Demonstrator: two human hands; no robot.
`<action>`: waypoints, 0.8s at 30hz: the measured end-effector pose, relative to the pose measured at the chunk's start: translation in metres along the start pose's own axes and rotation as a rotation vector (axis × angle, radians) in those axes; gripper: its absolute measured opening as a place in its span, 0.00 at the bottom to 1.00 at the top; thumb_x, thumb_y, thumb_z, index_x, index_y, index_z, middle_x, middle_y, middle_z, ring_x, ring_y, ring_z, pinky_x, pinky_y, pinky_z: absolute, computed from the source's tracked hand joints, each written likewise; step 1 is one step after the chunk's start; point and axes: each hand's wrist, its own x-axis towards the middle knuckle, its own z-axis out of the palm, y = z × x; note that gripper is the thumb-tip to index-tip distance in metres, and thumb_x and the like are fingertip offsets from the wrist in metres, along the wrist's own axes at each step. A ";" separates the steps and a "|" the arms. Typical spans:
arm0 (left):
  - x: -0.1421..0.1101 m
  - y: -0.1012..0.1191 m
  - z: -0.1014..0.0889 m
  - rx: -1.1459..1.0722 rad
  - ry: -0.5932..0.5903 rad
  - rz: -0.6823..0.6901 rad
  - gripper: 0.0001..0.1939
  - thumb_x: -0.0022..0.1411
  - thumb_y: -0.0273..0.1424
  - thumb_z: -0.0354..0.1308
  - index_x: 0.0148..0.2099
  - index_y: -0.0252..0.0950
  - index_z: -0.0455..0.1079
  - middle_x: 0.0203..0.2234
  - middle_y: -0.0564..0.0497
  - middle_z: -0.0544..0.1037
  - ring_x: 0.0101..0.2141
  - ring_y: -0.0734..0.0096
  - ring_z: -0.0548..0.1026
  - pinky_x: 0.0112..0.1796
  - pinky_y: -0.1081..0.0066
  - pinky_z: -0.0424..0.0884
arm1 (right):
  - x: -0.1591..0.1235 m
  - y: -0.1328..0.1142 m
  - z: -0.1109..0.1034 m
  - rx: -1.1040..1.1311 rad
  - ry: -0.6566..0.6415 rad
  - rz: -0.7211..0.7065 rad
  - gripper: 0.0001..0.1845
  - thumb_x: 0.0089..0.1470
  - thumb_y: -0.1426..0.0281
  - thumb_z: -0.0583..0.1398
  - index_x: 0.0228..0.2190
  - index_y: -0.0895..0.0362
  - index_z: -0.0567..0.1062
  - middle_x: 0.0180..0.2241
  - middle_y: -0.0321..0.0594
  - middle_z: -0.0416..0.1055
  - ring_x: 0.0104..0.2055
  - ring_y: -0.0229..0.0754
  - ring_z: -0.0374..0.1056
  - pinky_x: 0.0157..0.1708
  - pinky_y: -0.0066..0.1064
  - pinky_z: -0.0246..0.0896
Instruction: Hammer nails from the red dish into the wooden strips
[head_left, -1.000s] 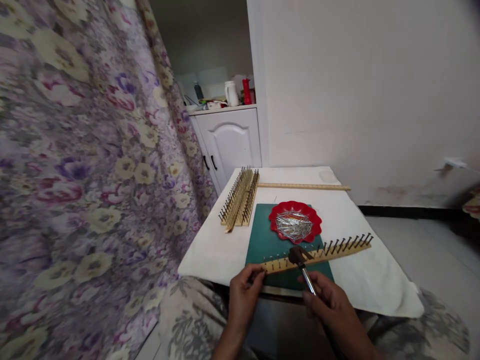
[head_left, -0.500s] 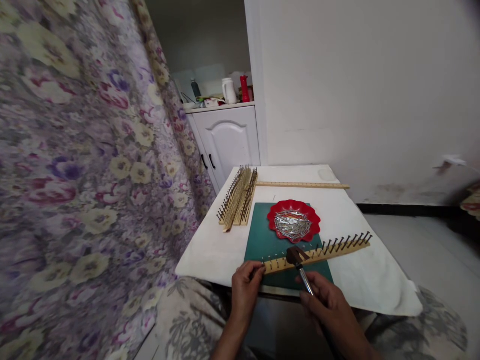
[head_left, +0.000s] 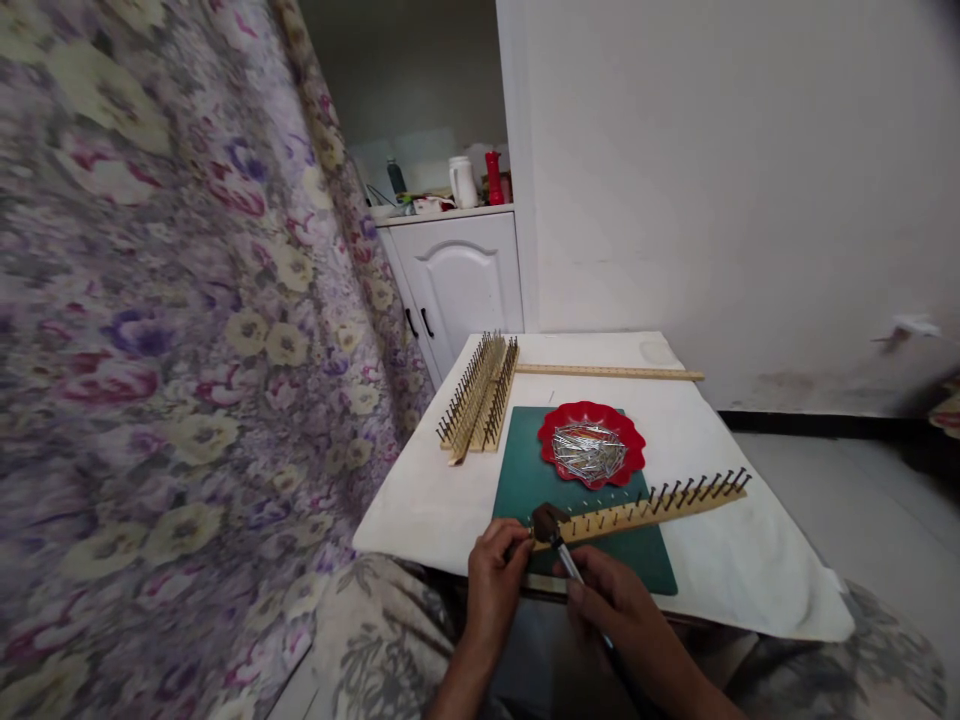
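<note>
My right hand (head_left: pixel 619 605) is closed around the handle of a hammer (head_left: pixel 551 522). Its dark head hangs over the left end of a narrow wooden strip (head_left: pixel 630 517), close to my left fingertips. At that same end my left hand (head_left: pixel 496 565) is pinched; a nail seems to be between thumb and forefinger, mostly hidden by the fingers. Tall dark nails (head_left: pixel 701 487) stand in rows along the strip's right part, shorter ones along its left. A green mat (head_left: pixel 517 470) lies under much of the strip.
On the mat a red scalloped dish (head_left: pixel 637 455) holds many silver nails (head_left: pixel 589 452). Nail-studded wooden strips (head_left: pixel 480 395) lie at the table's left, and a bare-looking strip (head_left: pixel 611 372) lies across the back. A white cloth (head_left: pixel 405 500) covers the table; a floral curtain (head_left: pixel 187 350) hangs left.
The hammer has moved left along the strip, from its middle part to the end beside my left fingers. My left hand stays pinched at that end.
</note>
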 end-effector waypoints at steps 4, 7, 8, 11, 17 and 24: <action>-0.001 -0.001 -0.001 0.040 0.002 0.007 0.08 0.57 0.30 0.53 0.26 0.37 0.69 0.29 0.51 0.72 0.33 0.68 0.70 0.34 0.73 0.65 | 0.010 0.003 0.009 0.014 -0.006 0.009 0.15 0.54 0.57 0.55 0.35 0.57 0.67 0.16 0.26 0.63 0.13 0.31 0.53 0.13 0.22 0.47; -0.001 -0.002 -0.001 0.054 0.000 0.005 0.08 0.57 0.28 0.53 0.26 0.37 0.68 0.28 0.51 0.71 0.32 0.69 0.70 0.34 0.73 0.64 | 0.012 0.005 0.010 -0.018 0.006 0.005 0.14 0.55 0.59 0.55 0.35 0.57 0.68 0.16 0.26 0.63 0.12 0.31 0.53 0.13 0.22 0.46; -0.001 -0.002 -0.001 0.054 -0.002 0.007 0.08 0.57 0.28 0.53 0.26 0.36 0.68 0.27 0.51 0.71 0.32 0.69 0.70 0.34 0.74 0.64 | 0.012 0.004 0.010 -0.022 0.002 0.010 0.14 0.55 0.59 0.55 0.36 0.57 0.68 0.16 0.26 0.63 0.12 0.31 0.52 0.13 0.22 0.46; -0.001 -0.002 -0.001 0.044 -0.003 0.014 0.09 0.57 0.28 0.53 0.25 0.36 0.66 0.27 0.52 0.71 0.32 0.69 0.69 0.33 0.74 0.63 | 0.009 0.001 0.010 -0.030 -0.005 0.010 0.12 0.56 0.60 0.54 0.35 0.56 0.67 0.16 0.26 0.63 0.13 0.32 0.52 0.13 0.22 0.47; 0.001 -0.004 0.001 0.021 0.024 0.018 0.09 0.55 0.25 0.53 0.23 0.36 0.65 0.25 0.52 0.70 0.30 0.70 0.69 0.32 0.74 0.63 | 0.009 0.000 0.013 -0.054 -0.005 -0.031 0.11 0.55 0.61 0.54 0.32 0.57 0.67 0.16 0.27 0.62 0.15 0.33 0.55 0.16 0.23 0.50; 0.000 -0.001 -0.006 -0.013 -0.039 0.032 0.06 0.59 0.29 0.54 0.32 0.36 0.71 0.31 0.50 0.73 0.34 0.68 0.71 0.35 0.73 0.66 | -0.002 -0.001 -0.001 -0.031 0.007 -0.017 0.14 0.55 0.58 0.55 0.32 0.56 0.66 0.17 0.27 0.62 0.17 0.34 0.56 0.18 0.24 0.49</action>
